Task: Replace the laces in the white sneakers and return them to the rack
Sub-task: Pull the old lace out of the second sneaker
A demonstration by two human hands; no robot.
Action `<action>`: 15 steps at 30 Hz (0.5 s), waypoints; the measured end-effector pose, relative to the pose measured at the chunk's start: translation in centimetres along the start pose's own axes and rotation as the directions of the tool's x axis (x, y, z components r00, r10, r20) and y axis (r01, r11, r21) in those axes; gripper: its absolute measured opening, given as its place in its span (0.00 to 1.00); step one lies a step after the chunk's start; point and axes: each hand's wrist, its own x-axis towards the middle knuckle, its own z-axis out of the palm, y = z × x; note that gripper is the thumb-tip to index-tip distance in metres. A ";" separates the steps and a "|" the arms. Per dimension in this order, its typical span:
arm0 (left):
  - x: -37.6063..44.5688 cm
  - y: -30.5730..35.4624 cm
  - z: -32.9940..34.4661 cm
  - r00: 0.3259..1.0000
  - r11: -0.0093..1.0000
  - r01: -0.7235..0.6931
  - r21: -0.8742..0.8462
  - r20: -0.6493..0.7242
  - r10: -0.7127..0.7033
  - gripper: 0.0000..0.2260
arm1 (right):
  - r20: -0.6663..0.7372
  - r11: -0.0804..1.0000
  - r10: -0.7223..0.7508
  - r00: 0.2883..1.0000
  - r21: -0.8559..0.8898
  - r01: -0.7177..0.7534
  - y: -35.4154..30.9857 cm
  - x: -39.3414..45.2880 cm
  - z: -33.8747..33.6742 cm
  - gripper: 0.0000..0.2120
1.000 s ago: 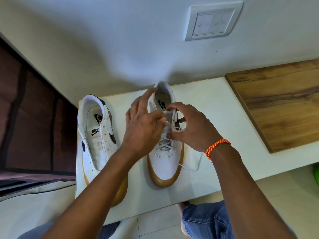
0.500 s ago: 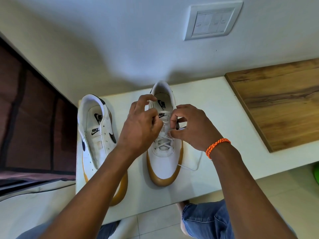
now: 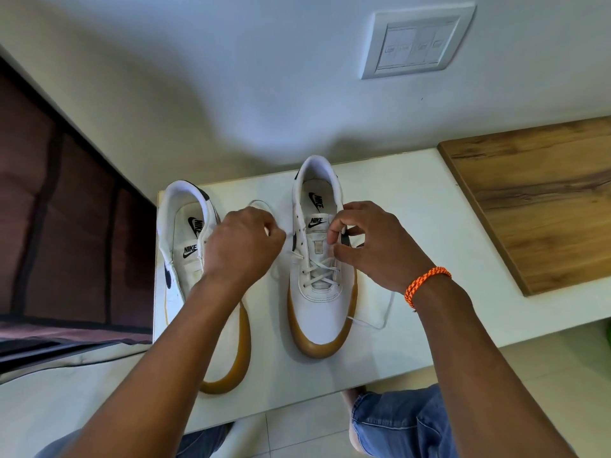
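Observation:
Two white sneakers with tan soles stand on a white ledge, toes toward me. The right sneaker has a white lace crossed through its lower eyelets. My left hand sits between the shoes, fingers curled round one lace end, which runs taut to the left eyelets. My right hand pinches the right eyelet edge beside the tongue. The other lace end trails loose on the ledge. The left sneaker shows no lace where visible and is partly covered by my left arm.
A wooden board lies on the ledge at the right. A wall with a switch plate rises behind. A dark brown panel stands at the left. My knees in jeans are below the ledge's front edge.
My left hand has moved left off the right sneaker, drawing the lace out sideways. My right hand stays at the shoe's right eyelets. The tongue is now uncovered.

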 end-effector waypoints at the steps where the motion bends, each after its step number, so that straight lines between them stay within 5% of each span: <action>1: -0.2 -0.1 0.1 0.999 0.999 -0.045 -0.003 0.003 0.045 0.07 | -0.006 1.000 -0.007 1.000 -0.007 0.007 0.0 0.0 0.0 0.09; 6: 0.5 -0.4 0.4 0.985 0.974 -0.150 -0.172 -0.107 0.133 0.08 | -0.026 1.000 0.023 0.999 -0.010 -0.023 -0.1 -0.1 0.2 0.08; 9: 0.5 0.2 0.0 0.990 0.944 -0.135 -0.302 -0.016 0.137 0.10 | -0.028 0.999 0.035 0.999 -0.022 -0.036 -0.2 -0.1 0.2 0.14; 12: -0.1 0.8 0.0 0.984 0.961 -0.151 -0.232 0.057 0.168 0.24 | -0.044 0.998 0.036 0.998 -0.050 -0.038 -0.4 -0.1 0.2 0.19; 15: -0.4 0.7 0.5 0.981 0.972 -0.172 -0.159 0.060 0.184 0.24 | -0.052 0.994 0.049 0.997 -0.097 -0.054 -1.0 -0.4 0.5 0.22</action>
